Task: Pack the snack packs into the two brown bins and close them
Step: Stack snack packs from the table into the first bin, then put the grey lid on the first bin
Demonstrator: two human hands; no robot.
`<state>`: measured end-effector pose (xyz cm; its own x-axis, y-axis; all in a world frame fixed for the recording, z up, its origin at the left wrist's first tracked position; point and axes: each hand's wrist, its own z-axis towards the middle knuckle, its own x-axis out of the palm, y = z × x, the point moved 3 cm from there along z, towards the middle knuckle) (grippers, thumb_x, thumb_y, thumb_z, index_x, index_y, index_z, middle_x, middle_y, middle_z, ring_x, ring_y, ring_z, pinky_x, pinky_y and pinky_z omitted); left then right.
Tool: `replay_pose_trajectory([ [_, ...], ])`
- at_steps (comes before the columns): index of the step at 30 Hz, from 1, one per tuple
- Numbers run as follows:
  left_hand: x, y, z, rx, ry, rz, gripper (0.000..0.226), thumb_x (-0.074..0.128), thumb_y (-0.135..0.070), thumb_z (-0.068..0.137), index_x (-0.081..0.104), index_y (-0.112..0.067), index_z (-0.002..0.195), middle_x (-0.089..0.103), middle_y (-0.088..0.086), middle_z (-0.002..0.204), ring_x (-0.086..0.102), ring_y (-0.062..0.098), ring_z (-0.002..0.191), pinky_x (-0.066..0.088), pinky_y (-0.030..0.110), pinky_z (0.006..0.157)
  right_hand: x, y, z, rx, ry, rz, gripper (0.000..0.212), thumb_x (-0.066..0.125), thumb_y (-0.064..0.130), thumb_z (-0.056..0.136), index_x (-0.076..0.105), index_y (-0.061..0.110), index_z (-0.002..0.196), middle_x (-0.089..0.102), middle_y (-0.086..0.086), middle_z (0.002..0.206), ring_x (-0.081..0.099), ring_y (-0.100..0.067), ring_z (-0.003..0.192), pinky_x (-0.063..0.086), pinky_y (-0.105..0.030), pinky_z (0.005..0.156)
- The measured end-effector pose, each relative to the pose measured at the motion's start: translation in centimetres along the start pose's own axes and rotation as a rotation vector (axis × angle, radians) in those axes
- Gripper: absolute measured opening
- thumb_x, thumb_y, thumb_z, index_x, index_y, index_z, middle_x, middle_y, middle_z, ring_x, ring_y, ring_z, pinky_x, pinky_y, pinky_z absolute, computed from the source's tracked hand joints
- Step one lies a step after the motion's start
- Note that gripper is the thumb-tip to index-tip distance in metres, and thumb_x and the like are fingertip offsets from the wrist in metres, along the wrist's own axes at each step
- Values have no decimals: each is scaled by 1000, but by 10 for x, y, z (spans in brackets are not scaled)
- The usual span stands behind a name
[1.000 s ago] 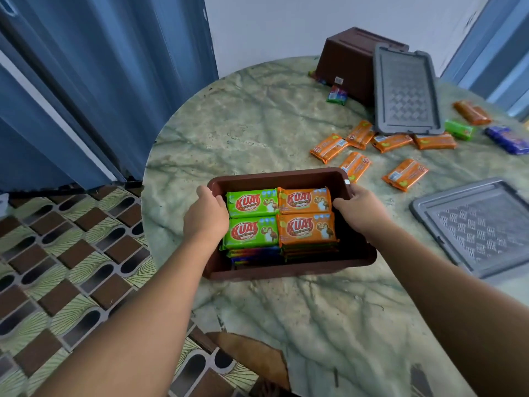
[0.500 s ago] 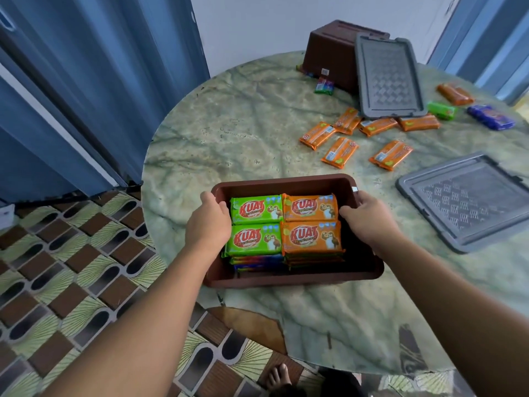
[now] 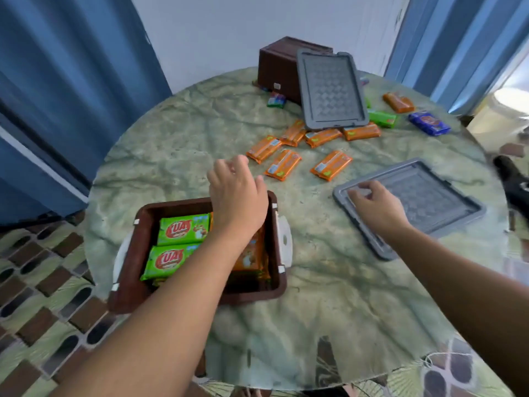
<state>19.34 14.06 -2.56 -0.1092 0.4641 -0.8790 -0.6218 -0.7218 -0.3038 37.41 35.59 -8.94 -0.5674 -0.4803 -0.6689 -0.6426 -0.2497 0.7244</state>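
Note:
The near brown bin (image 3: pixel 174 204) stands at the table's left front edge, holding green packs (image 3: pixel 183 229) and orange packs (image 3: pixel 252 256) in stacks. My left hand (image 3: pixel 237 196) hovers over the bin's far right corner, fingers loosely curled, holding nothing. My right hand (image 3: pixel 375 203) rests bent fingers on the near left corner of a flat grey lid (image 3: pixel 429 202). A second brown bin (image 3: pixel 276 63) lies tipped at the back, with another grey lid (image 3: pixel 329 90) leaning on it. Several loose orange packs (image 3: pixel 283 164) lie mid-table.
A green pack (image 3: pixel 382 118), a blue pack (image 3: pixel 428 123) and an orange pack (image 3: pixel 398 102) lie at the back right. A small pack (image 3: pixel 276 100) sits by the tipped bin. White latches (image 3: pixel 284 239) hang off the near bin. A black object (image 3: pixel 512 181) is at the right.
Both hands have let go of the near bin, which now rests on the table. The left hand rose over its far corner; the right hand moved right onto the flat grey lid.

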Motion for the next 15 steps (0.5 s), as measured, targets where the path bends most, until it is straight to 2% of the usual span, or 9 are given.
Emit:
replay_pose_trajectory([
  [3, 39, -87, -1, 86, 123, -172, 24, 55, -25, 96, 53, -10, 116, 57, 17, 116, 51, 40, 109, 39, 47, 87, -49, -39, 34, 5, -13, -74, 38, 55, 42, 100, 55, 23, 133, 60, 12, 87, 63, -15, 75, 49, -31, 67],
  [4, 53, -111, -3, 73, 189, -215, 23, 54, -26, 98, 52, -11, 116, 56, 15, 117, 51, 38, 111, 40, 46, 84, -62, -50, 44, 3, -21, -108, 36, 56, 39, 100, 55, 23, 132, 61, 10, 87, 64, -16, 76, 47, -31, 67],
  [6, 88, -149, -9, -50, 355, -266, 31, 54, -33, 98, 50, -12, 121, 57, 13, 120, 55, 37, 112, 45, 44, 81, -84, -74, 67, -1, -30, -147, 41, 58, 36, 98, 56, 20, 136, 67, 2, 94, 66, -26, 96, 49, -34, 79],
  [8, 124, -172, -18, -244, 541, -311, 45, 58, -42, 95, 47, -11, 127, 58, 15, 125, 57, 38, 117, 50, 45, 91, -102, -95, 87, 5, -10, -185, 48, 58, 35, 95, 54, 21, 140, 67, -8, 116, 62, -35, 113, 50, -42, 96],
  [10, 151, -182, -28, -399, 686, -282, 63, 63, -50, 92, 41, -12, 137, 53, 17, 135, 54, 38, 126, 48, 45, 100, -113, -109, 102, 20, 22, -258, 54, 60, 34, 94, 50, 22, 146, 57, -17, 135, 56, -39, 124, 45, -43, 105],
  [12, 167, -187, -37, -526, 750, -228, 74, 66, -52, 91, 36, -11, 144, 46, 18, 143, 49, 38, 132, 45, 43, 103, -121, -121, 114, 25, 60, -329, 61, 63, 33, 94, 45, 17, 150, 50, -24, 140, 51, -42, 128, 40, -41, 107],
  [15, 178, -190, -39, -625, 746, -200, 69, 65, -49, 93, 35, -9, 141, 39, 19, 145, 43, 38, 133, 45, 44, 99, -127, -133, 128, 48, 103, -405, 71, 65, 33, 92, 36, 15, 154, 46, -26, 143, 47, -44, 131, 38, -42, 109],
])
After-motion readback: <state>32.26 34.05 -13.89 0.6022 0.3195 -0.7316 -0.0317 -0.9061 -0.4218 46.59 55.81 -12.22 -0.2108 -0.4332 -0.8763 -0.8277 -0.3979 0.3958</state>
